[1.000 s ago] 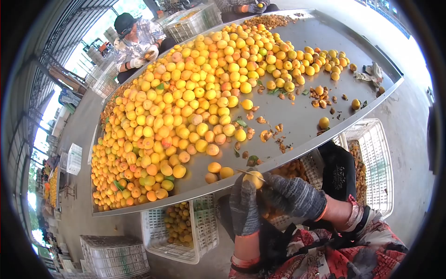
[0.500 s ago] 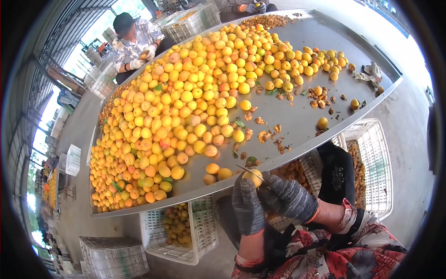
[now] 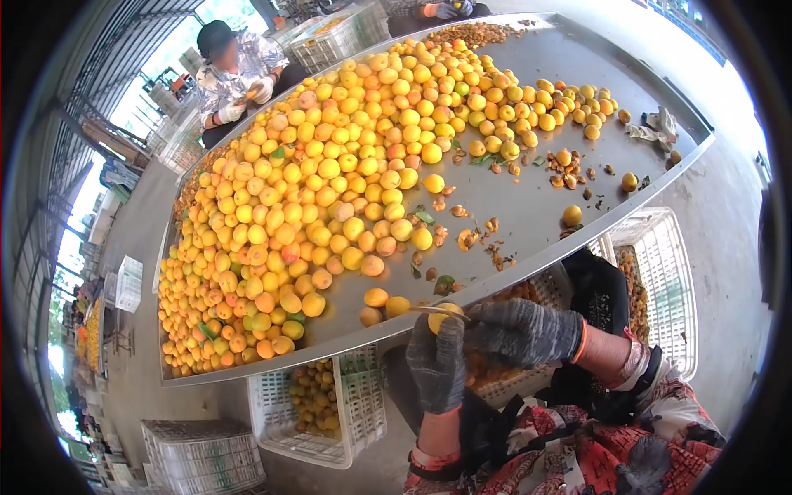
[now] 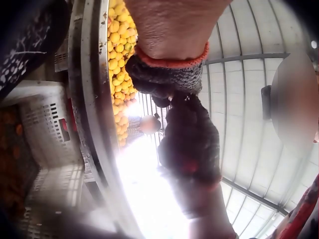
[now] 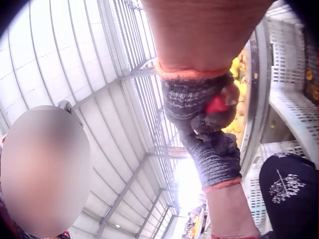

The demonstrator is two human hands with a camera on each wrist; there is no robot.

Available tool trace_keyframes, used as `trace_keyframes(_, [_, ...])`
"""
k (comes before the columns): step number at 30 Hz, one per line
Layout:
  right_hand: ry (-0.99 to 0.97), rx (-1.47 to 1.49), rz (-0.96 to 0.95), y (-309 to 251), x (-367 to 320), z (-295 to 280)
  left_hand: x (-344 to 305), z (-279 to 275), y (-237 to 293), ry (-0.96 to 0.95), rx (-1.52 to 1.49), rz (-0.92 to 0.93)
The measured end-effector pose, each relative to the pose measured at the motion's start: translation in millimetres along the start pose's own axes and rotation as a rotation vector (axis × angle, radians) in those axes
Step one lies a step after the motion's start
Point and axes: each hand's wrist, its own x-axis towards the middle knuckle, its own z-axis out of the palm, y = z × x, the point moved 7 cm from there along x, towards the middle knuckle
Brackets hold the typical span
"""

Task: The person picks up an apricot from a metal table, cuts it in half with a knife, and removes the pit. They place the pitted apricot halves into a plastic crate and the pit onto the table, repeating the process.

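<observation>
Just past the table's near edge, my gloved left hand (image 3: 437, 363) grips a yellow apricot (image 3: 445, 318) at its fingertips. My right hand (image 3: 528, 332), also in a grey knit glove, is curled round a knife right beside it. The thin blade (image 3: 426, 309) lies across the top of the apricot. In the right wrist view, a red handle (image 5: 218, 104) shows within the right hand (image 5: 197, 107), which meets the left hand (image 5: 214, 154). The left wrist view has both hands dark against glare, and the fruit is hidden there.
A large heap of apricots (image 3: 289, 214) covers much of the metal table (image 3: 544, 223). Pits and scraps (image 3: 469, 239) lie nearer. White crates (image 3: 363, 400) stand below the near edge, another crate (image 3: 672, 289) at right. Across the table sits a person (image 3: 239, 70) handling fruit.
The right hand has turned and its fingers have come up level beside the apricot. Tilted before, the blade now lies flatter across the fruit. The left hand has shifted slightly down.
</observation>
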Motion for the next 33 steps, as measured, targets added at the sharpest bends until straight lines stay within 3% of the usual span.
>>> trace_keyframes(2, [0.052, -0.285, -0.044, -12.8, 7.7, 4.6, -0.9, 0.7, -9.2, 0.067, -0.023, -0.069])
trace_keyframes(3, [0.050, -0.284, -0.044, -20.3, 7.9, 9.7, 0.4, -1.0, -14.7, 0.109, -0.061, -0.055])
trace_keyframes(5, [0.157, -0.020, 0.452, 1.0, -0.9, 10.3, 4.4, -4.4, -18.8, 0.155, -0.105, -0.033])
trace_keyframes(6, [0.153, -0.018, 0.453, 2.4, -2.8, 13.5, 4.5, -4.0, -19.4, 0.120, -0.065, -0.028])
trace_keyframes(8, [0.211, 0.398, 0.507, 15.7, -11.5, 25.2, 2.1, -1.7, -15.9, 0.075, -0.017, -0.027])
trace_keyframes(9, [0.212, 0.398, 0.505, 22.8, -13.3, 26.4, 1.1, 2.0, -9.5, 0.062, -0.052, -0.050])
trace_keyframes(11, [0.189, 0.386, 0.234, 17.6, -10.0, 21.0, -0.3, 4.5, -8.1, 0.046, -0.088, -0.074])
trace_keyframes(12, [0.189, 0.384, 0.234, 20.0, -11.3, 14.6, -1.6, 2.4, -8.3, 0.053, -0.095, -0.023])
trace_keyframes(14, [0.051, -0.050, -0.110, -4.7, -7.7, 9.2, -1.3, -2.6, -10.8, 0.063, -0.102, 0.025])
trace_keyframes(15, [0.050, -0.048, -0.109, -4.7, -7.8, 11.9, 0.7, -2.8, -13.4, 0.020, -0.124, 0.010])
trace_keyframes(17, [0.127, -0.498, -0.155, -11.2, -6.9, 16.1, 4.1, 0.3, -18.0, -0.026, -0.146, -0.003])
trace_keyframes(18, [0.128, -0.503, -0.162, -21.6, 0.0, 11.6, 8.4, 2.0, -20.7, -0.005, -0.141, -0.017])
trace_keyframes(20, [0.169, 0.634, 0.699, 2.2, -3.1, 8.5, 12.1, -2.2, -28.6, 0.021, -0.128, -0.039])
trace_keyframes(23, [0.165, 0.656, 0.758, -4.9, -14.8, -3.0, 18.7, -20.2, -47.3, 0.108, -0.165, -0.075])
trace_keyframes(24, [0.319, 1.350, 0.856, 10.5, -21.2, 7.6, 19.9, -25.3, -53.9, 0.103, -0.318, -0.129])
trace_keyframes(25, [0.315, 1.349, 0.860, 14.5, -25.5, 5.1, 19.9, -28.2, -58.7, 0.096, -0.471, -0.186])
trace_keyframes(26, [0.284, 0.844, 0.728, 14.3, -23.6, -18.4, 17.0, -30.2, -51.8, 0.015, -0.142, -0.139])
trace_keyframes(27, [0.245, 0.340, 0.581, 4.9, -16.9, -38.9, 14.9, -29.9, -54.2, 0.001, -0.144, -0.143])
trace_keyframes(28, [0.249, 0.351, 0.421, 2.3, -8.3, -38.4, 9.7, -26.8, -50.2, -0.088, 0.149, -0.011])
trace_keyframes(29, [0.255, 0.350, 0.430, 16.0, -11.1, -27.1, 4.0, -20.1, -45.9, -0.175, 0.442, 0.124])
trace_keyframes(31, [0.226, 0.323, 0.250, 23.8, -3.6, -10.2, -2.2, -7.7, -29.2, -0.198, 0.400, 0.100])
trace_keyframes(33, [0.147, 0.339, 0.342, 21.1, -3.9, -6.8, -5.2, 2.2, -33.2, -0.210, 0.358, 0.068])
